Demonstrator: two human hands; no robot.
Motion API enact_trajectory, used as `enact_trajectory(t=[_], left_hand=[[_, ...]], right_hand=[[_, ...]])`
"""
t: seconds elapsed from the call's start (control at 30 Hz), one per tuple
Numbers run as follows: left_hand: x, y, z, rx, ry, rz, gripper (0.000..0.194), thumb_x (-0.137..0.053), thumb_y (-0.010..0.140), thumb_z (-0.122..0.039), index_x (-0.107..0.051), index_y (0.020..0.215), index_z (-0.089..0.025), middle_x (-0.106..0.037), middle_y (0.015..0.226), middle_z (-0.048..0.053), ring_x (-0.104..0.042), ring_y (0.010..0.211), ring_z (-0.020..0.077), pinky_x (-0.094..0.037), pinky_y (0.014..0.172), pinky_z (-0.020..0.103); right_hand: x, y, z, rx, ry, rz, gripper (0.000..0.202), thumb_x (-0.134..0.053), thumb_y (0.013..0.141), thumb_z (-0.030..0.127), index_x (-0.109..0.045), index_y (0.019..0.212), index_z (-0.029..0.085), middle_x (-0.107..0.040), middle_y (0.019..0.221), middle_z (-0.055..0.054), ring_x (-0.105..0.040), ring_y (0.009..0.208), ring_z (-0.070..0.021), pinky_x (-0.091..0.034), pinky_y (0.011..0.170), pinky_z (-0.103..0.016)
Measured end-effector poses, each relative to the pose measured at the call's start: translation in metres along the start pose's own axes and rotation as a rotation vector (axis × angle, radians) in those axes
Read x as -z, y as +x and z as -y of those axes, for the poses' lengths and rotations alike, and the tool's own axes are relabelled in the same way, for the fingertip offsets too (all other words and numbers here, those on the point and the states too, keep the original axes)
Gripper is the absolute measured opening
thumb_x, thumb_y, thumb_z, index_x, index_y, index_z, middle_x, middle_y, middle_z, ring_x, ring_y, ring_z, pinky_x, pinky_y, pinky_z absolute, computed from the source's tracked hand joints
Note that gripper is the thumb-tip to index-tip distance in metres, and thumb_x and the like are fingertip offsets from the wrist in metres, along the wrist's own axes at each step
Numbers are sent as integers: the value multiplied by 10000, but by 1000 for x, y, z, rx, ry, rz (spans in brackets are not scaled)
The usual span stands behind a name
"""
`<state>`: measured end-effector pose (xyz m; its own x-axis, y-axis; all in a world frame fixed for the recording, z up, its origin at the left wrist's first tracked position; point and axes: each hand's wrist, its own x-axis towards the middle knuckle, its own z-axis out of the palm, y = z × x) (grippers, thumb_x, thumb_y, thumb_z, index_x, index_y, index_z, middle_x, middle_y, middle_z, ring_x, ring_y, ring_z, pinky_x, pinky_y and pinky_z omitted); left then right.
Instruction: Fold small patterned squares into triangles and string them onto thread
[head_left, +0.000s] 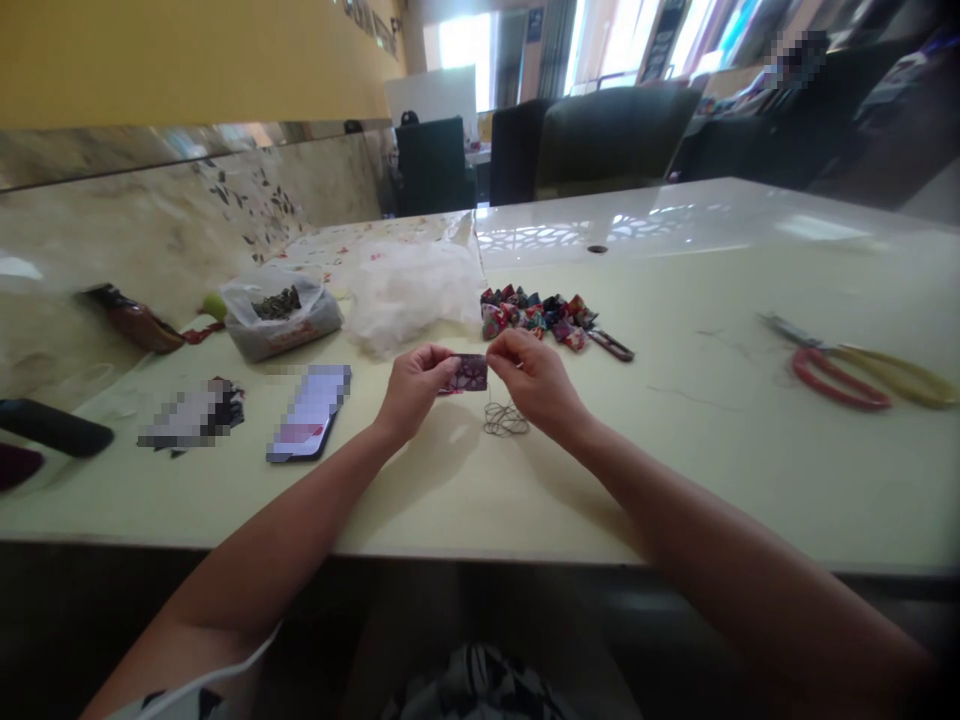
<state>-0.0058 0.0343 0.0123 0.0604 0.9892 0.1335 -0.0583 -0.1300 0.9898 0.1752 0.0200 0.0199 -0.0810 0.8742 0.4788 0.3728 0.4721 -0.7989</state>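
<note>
A small piece of dark purple patterned fabric (pixel 471 373) is held up just above the table, pinched at its left side by my left hand (pixel 420 385). At the fabric's upper right corner, the thumb and fingertips of my right hand (pixel 525 370) are pressed together. What they grip is too small to make out. A loosely looped dark thread (pixel 506 420) lies beneath my right hand, and a strand runs up towards the fabric's right edge. Beyond my hands sits a cluster of colourful folded fabric pieces (pixel 536 315), with small thread snips (pixel 611 345) beside it.
White fluffy stuffing (pixel 416 290) and a plastic bag of dried leafy bits (pixel 281 310) are at the back left. Nearer lie a phone (pixel 311 412) and fabric scraps (pixel 195 412). Large scissors (pixel 855 370) with red and yellow handles rest at right. The table's front edge (pixel 480 556) is close.
</note>
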Motion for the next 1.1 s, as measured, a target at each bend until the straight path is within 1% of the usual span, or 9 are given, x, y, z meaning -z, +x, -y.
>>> enact_trajectory(t=[0.07, 0.13, 0.33, 0.57, 0.7, 0.97, 1.1], left_hand=[[-1, -1, 0, 0, 4, 12, 268, -818, 675, -344, -680, 781, -141, -662, 684, 4, -601, 592, 99, -541, 597, 236], [-1, -1, -1, -1, 7, 21, 258, -818, 676, -341, -684, 774, -143, -661, 680, 2, -598, 591, 98, -538, 603, 237], [-1, -1, 0, -38, 42, 33, 236, -813, 689, -338, -703, 773, -147, -682, 692, 12, -609, 610, 105, -504, 599, 226], [-1, -2, -1, -49, 36, 35, 237, -815, 694, -341, -703, 776, -149, -684, 695, 11, -610, 609, 104, -501, 598, 226], [-1, -2, -1, -58, 37, 38, 229, -813, 699, -338, -701, 775, -154, -682, 695, 11, -611, 611, 108, -508, 598, 231], [-1, -3, 0, -130, 105, 54, 211, -800, 730, -331, -690, 778, -159, -669, 684, 12, -613, 602, 116, -518, 587, 238], [-1, -3, -1, -146, 148, 49, 205, -791, 743, -332, -682, 782, -163, -674, 685, 20, -620, 598, 123, -532, 584, 245]], right_hand=[[0, 0, 2, 49, -61, -7, 129, -613, 856, 155, -596, 732, 186, -534, 786, -14, -512, 781, -154, -391, 748, -302], [0, 0, 3, 48, -77, -8, 113, -634, 850, 148, -640, 743, 183, -543, 786, -15, -523, 777, -153, -394, 749, -300], [-1, 0, 2, 22, -100, 17, 114, -650, 857, 155, -685, 751, 181, -559, 760, -14, -533, 729, -144, -387, 699, -289], [-1, 0, 3, 31, -107, 13, 135, -635, 848, 122, -670, 729, 174, -587, 761, -20, -542, 733, -144, -393, 706, -287], [-1, 0, 3, 30, -105, 19, 138, -624, 848, 128, -657, 724, 179, -592, 761, -22, -540, 732, -147, -398, 710, -288], [-1, 0, 2, 38, -112, 34, 139, -614, 851, 140, -643, 722, 182, -598, 751, -23, -538, 721, -146, -402, 711, -287], [-1, 0, 2, 41, -111, 33, 138, -619, 846, 126, -641, 719, 176, -584, 746, -19, -538, 718, -142, -393, 708, -286]])
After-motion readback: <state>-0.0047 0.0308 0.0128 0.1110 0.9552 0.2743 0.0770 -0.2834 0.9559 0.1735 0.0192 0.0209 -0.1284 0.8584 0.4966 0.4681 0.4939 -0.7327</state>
